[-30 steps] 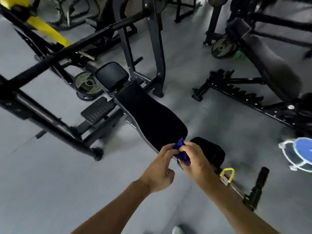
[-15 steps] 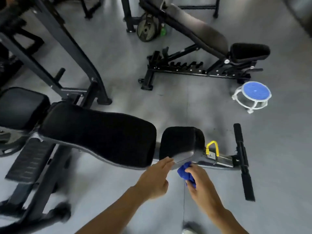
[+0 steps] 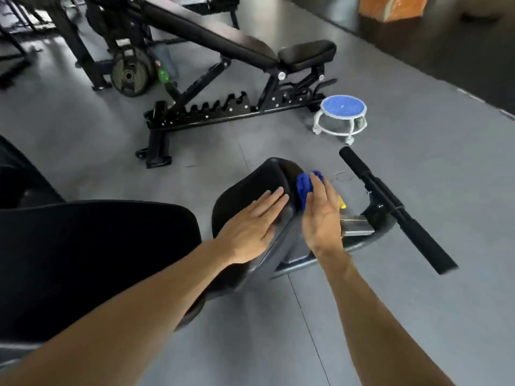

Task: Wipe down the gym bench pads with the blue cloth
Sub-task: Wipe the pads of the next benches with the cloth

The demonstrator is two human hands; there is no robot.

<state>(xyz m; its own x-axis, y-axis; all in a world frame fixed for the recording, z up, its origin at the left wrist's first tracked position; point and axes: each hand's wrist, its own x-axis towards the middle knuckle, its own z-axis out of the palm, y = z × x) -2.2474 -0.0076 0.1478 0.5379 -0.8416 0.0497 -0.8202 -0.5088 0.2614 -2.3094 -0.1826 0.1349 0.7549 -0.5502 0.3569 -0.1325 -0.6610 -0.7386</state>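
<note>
The blue cloth [image 3: 304, 189] is bunched against the right side of the small seat pad [image 3: 250, 188] of the near bench, close to the pad's far corner. Only a crumpled part of it shows; the rest is hidden under the right hand [image 3: 322, 218], so its full shape is hard to make out. That hand's grip lies over the cloth with the fingers [image 3: 317, 188] stretched fairly straight, pressing it to the pad's side edge. Whether the thumb hooks round the cloth cannot be seen.

The left hand [image 3: 250, 227] rests flat on top of the seat pad, fingers straight and together, holding nothing, just beside the cloth but not touching it.

Left of the seat pad, the long back pad [image 3: 97, 260] is cut off by the picture's left edge. A yellow part [image 3: 342, 204] peeks out behind the right hand, mostly hidden. The black foot roller bar [image 3: 395, 207] lies beyond the seat end.

Farther off on the grey floor [image 3: 418, 168] stand a second bench [image 3: 223, 43], a small blue-topped stool [image 3: 342, 107] and a weight plate [image 3: 129, 75], blurred.
</note>
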